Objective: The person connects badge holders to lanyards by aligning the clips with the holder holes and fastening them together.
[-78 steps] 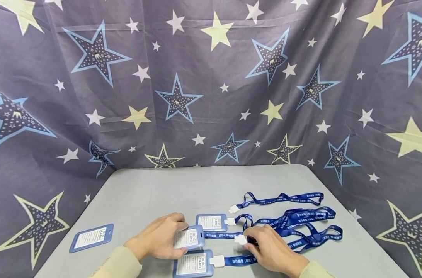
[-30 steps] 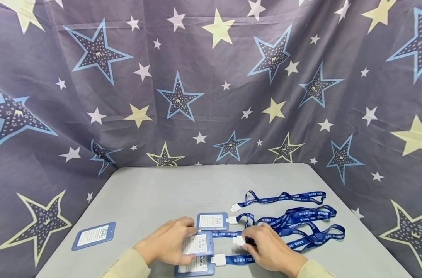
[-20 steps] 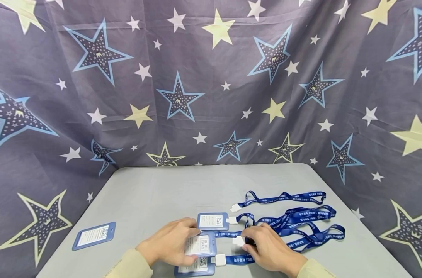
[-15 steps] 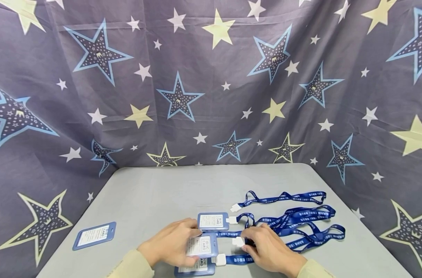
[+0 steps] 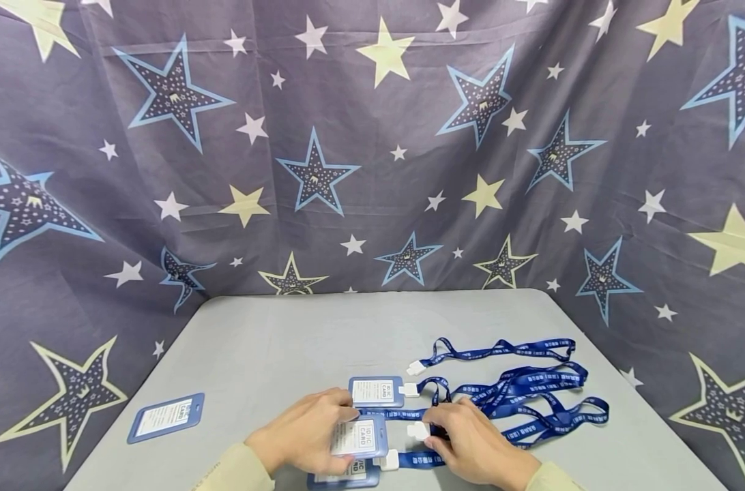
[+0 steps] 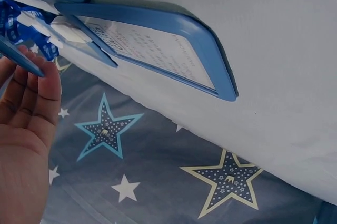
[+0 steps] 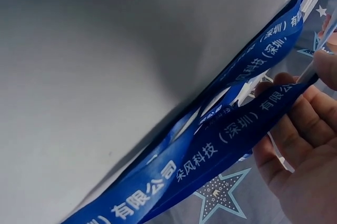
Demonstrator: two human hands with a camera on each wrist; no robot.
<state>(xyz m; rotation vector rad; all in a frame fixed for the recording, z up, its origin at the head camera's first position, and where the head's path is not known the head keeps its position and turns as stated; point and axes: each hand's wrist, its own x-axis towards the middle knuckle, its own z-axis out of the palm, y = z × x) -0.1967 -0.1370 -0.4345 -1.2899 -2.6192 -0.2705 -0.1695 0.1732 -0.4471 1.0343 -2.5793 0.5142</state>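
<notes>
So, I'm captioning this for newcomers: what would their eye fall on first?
Probably the starry curtain, filling the view behind the table. Next, at the near side, the left hand holds a badge, facing the right hand, which pinches a lanyard near its white clip. A lone badge lies at the table's left.
</notes>
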